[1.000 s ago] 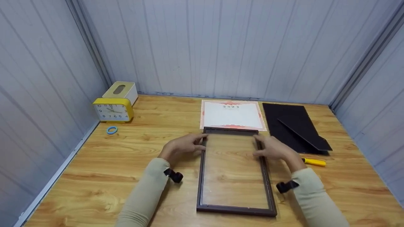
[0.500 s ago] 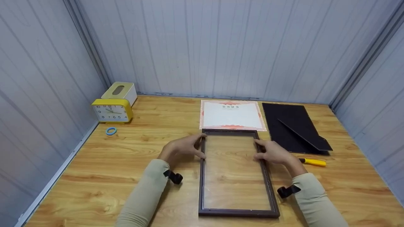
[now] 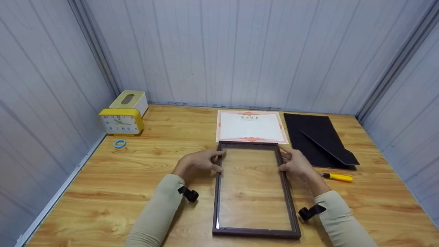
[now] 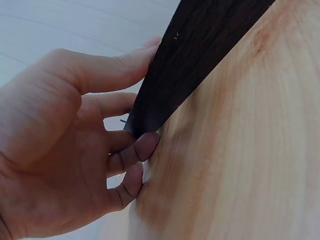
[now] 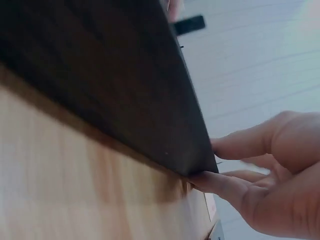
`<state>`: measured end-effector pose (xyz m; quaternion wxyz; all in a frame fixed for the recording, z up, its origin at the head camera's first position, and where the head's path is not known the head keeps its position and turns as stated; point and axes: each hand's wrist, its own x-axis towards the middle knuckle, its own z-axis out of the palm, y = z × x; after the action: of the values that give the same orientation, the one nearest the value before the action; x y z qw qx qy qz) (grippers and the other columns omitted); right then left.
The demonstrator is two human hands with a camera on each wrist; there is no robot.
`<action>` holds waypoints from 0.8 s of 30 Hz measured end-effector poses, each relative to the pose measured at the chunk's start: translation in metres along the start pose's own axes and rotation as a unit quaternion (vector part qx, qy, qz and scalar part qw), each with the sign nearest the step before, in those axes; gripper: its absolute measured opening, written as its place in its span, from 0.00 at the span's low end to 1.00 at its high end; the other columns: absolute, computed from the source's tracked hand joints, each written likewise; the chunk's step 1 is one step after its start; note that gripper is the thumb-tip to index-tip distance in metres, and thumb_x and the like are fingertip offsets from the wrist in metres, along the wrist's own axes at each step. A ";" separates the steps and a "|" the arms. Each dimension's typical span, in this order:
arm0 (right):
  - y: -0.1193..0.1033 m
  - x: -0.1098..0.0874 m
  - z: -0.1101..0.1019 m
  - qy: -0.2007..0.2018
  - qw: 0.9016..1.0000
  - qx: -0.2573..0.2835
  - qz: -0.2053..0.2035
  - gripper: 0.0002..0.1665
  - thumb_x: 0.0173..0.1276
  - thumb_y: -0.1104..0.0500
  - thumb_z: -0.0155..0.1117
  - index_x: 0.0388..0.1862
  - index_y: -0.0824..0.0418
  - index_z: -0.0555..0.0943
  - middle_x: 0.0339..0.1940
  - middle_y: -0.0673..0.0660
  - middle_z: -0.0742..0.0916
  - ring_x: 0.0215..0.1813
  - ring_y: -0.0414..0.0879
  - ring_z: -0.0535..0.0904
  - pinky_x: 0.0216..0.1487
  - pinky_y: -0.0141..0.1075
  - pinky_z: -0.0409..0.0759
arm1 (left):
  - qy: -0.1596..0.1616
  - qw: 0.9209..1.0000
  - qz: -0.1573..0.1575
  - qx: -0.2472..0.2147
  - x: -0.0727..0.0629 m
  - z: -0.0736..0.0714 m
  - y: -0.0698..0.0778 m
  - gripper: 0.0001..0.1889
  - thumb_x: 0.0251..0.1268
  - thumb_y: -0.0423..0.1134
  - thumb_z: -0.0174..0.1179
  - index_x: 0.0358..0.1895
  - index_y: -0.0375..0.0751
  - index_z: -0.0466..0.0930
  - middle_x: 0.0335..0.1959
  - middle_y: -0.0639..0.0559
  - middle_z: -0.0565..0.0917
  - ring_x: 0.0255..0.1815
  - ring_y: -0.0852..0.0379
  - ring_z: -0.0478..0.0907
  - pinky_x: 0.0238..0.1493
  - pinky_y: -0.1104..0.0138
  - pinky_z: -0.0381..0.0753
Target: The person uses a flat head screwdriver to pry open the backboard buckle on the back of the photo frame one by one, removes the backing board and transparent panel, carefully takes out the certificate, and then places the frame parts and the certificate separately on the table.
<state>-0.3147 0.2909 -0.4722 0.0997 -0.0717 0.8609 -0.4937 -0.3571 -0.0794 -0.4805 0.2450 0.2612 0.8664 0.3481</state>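
Observation:
A dark brown picture frame [image 3: 255,233] with a clear pane lies flat on the wooden table, its far edge at the certificate's near border. My left hand [image 3: 203,160] holds its left side near the far corner; in the left wrist view the thumb [image 4: 117,72] touches the upper edge and the other fingers curl at the end of the dark side. Opposite, my right hand [image 3: 295,164] grips the right side. The right wrist view has that thumb [image 5: 242,142] at the top edge and a finger [image 5: 220,184] at the bottom edge.
Behind the frame lies a white certificate [image 3: 252,128] with a red border. To its right is a black backing board [image 3: 305,123] with a stand flap, near a yellow-handled screwdriver [image 3: 339,177]. A yellow clock [image 3: 120,121], tissue box [image 3: 140,103] and blue ring [image 3: 119,143] sit left.
The frame shifted slightly toward me, then slightly left. My right hand has changed its hold on the right side, its fingers now further outside the edge. My left hand stays at the left side.

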 end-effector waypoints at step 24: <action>0.021 0.009 -0.009 -0.081 0.912 0.394 0.086 0.49 0.62 0.83 0.51 0.78 0.74 0.42 0.53 0.70 0.82 0.48 0.50 0.85 0.45 0.38 0.83 | 0.012 0.995 -0.031 -0.098 0.001 0.001 -0.001 0.54 0.56 0.45 0.75 0.82 0.57 0.48 0.81 0.47 0.52 0.79 0.51 0.48 0.77 0.53 0.46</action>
<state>-0.3264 0.3065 -0.4868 0.2313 0.0076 0.5884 -0.7747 -0.3578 -0.0791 -0.4819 0.2700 0.2046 0.8387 0.4264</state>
